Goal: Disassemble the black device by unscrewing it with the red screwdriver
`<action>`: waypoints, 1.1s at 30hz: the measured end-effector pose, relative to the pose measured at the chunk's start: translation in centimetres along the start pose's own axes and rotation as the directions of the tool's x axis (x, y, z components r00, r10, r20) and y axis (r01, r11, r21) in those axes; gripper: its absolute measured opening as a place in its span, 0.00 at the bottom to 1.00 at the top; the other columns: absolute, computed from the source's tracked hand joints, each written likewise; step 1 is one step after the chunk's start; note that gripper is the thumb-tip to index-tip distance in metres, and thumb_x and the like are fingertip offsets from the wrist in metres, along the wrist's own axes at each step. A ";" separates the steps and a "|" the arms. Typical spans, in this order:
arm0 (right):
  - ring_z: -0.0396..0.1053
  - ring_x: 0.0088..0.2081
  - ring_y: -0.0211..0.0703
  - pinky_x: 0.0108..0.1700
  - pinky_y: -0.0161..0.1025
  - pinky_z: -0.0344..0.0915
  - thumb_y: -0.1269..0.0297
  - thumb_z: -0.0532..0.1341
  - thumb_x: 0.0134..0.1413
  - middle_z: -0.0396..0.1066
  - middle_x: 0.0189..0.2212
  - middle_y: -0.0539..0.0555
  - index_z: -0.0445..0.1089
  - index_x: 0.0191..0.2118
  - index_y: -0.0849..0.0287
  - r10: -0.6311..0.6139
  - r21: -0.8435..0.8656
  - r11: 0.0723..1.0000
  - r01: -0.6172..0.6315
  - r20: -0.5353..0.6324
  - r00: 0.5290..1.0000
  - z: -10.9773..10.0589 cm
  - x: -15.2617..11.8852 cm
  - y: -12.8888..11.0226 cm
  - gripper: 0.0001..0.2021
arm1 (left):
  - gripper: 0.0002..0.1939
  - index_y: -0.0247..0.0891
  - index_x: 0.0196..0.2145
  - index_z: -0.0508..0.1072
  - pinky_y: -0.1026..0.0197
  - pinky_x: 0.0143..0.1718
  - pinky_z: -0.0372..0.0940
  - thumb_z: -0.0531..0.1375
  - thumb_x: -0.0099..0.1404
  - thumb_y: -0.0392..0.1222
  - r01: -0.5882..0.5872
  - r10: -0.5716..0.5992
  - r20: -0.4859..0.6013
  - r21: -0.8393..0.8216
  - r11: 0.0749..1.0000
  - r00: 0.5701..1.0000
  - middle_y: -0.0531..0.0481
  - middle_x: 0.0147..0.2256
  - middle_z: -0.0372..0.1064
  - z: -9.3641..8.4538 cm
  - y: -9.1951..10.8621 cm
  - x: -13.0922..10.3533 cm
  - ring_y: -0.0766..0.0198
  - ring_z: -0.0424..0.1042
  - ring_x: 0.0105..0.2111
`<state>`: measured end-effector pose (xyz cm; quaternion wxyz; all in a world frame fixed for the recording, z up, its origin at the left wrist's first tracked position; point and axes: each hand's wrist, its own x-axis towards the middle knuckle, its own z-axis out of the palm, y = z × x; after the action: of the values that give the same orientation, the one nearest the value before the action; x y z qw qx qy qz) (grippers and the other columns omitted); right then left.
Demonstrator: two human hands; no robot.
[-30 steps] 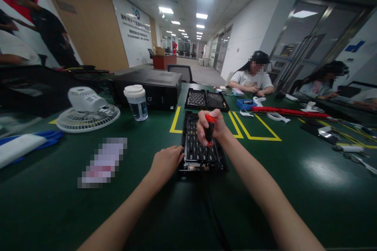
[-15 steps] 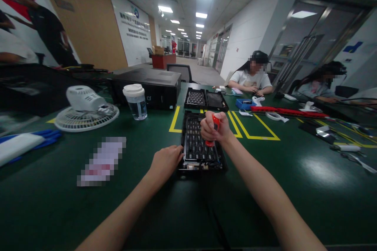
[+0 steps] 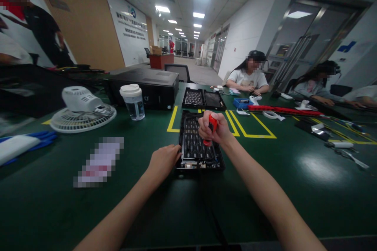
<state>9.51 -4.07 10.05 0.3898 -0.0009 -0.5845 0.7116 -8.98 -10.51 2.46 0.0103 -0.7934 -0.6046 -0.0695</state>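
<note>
An opened black case point(image 3: 218, 161) lies on the green table in front of me, with rows of dark, rounded cells and some wiring at its near end. My left hand point(image 3: 164, 159) grips the case's left edge near the front corner, fingers together. Above the case's right part, my right hand point(image 3: 219, 128) is wrapped round a red-and-black screwdriver point(image 3: 211, 123), held upright. The screwdriver's tip cannot be made out against the dark inside.
Behind the case lies another open black case point(image 3: 215, 100). Leftward stand a lidded cup point(image 3: 134, 104), a white fan point(image 3: 84, 115) and a large black box point(image 3: 144, 90). A blue tray point(image 3: 241, 103) and a red strip point(image 3: 277, 109) lie to the right. Co-workers sit beyond.
The view has shifted slightly, moving the scene a little to the left. Both hands keep their holds; the screwdriver's red handle leans slightly differently.
</note>
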 end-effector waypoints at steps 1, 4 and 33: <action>0.51 0.11 0.29 0.12 0.28 0.50 0.58 0.50 0.50 0.58 0.13 0.45 0.63 0.23 0.59 -0.005 -0.008 1.000 0.005 -0.011 1.000 0.1 0.0 0.0 0.13 | 0.13 0.44 0.44 0.67 0.64 0.31 0.60 0.49 0.64 0.46 0.000 0.000 0.001 0.001 1.000 1.000 0.49 0.37 0.70 0.0 0.0 0.0 0.62 0.70 0.34; 0.51 0.11 0.29 0.12 0.27 0.50 0.59 0.49 0.51 0.58 0.14 0.45 0.63 0.24 0.59 -0.022 -0.028 0.999 0.021 -0.045 0.999 0.3 0.0 -0.1 0.12 | 0.13 0.44 0.43 0.67 0.63 0.30 0.60 0.49 0.64 0.46 -0.010 0.010 -0.007 0.006 1.000 1.000 0.50 0.36 0.70 0.1 -0.1 0.1 0.61 0.70 0.34; 0.55 0.12 0.29 0.14 0.28 0.51 0.60 0.50 0.53 0.60 0.15 0.45 0.62 0.27 0.60 -0.250 -0.357 0.928 0.110 -0.375 0.893 2.9 -0.7 0.7 0.11 | 0.14 0.44 0.45 0.67 0.63 0.34 0.62 0.49 0.64 0.45 0.054 -0.052 0.068 -0.017 0.998 0.996 0.48 0.39 0.70 -0.7 0.5 0.0 0.61 0.70 0.37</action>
<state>8.26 -6.87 10.12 0.5641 -0.1610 -0.5956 0.5487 -8.58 -10.69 3.22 -0.0193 -0.7790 -0.6248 -0.0483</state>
